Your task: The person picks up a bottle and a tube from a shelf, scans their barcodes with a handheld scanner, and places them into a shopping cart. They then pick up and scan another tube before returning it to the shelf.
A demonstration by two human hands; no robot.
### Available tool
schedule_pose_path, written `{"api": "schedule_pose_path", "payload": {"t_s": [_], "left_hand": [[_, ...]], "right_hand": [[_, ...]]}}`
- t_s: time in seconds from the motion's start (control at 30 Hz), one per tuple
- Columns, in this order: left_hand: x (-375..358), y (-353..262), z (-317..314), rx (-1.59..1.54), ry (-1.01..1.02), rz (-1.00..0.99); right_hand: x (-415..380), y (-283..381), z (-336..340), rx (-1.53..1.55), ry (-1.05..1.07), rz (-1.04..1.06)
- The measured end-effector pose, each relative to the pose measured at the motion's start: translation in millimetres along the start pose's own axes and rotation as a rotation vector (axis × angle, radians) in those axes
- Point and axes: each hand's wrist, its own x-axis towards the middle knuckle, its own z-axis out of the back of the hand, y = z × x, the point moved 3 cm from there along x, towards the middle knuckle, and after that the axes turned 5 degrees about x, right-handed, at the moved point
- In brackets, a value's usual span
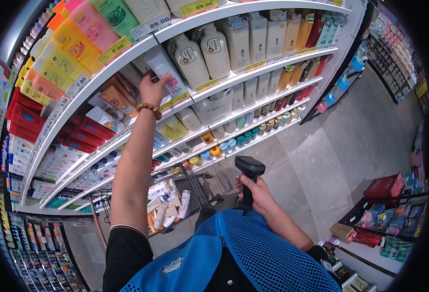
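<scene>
Two bare hands are at work: the left hand (152, 91) is up at the shelf (184, 103), the right hand (259, 193) nearer the body. On the left hand, the thumb lies over the front of a pale package (162, 62) with pink print, and the fingers bend at its left side; whether they pinch it firmly I cannot tell. That package leans in its row, white pump bottles (189, 59) just to its right and orange tubes (118, 101) to its left. Below the fingers sits a beaded bracelet (149, 109).

Closed around its handle, the right hand holds a black scanner (250, 166), well apart from the package. Left of it and lower stands a wire cart (195, 189) with mixed bottles and tubes (168, 207) heaped inside. Far right, the aisle floor (317, 160) runs on.

By my judgement, this is a reach-and-handle step; shifting the package calls for a secure grip and care around its close neighbours.
</scene>
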Motion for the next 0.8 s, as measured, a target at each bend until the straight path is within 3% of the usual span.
{"api": "schedule_pose_path", "payload": {"t_s": [0.57, 0.67, 0.8], "left_hand": [[-20, -5, -6, 0.191, -0.017, -0.049], [-22, 24, -16, 0.106, 0.053, 0.006], [-28, 32, -20, 0.254, 0.152, 0.026]], "right_hand": [[4, -3, 0, -0.005, -0.003, -0.022], [4, -4, 2, 0.002, 0.0, -0.017], [4, -3, 3, -0.009, -0.01, -0.016]]}}
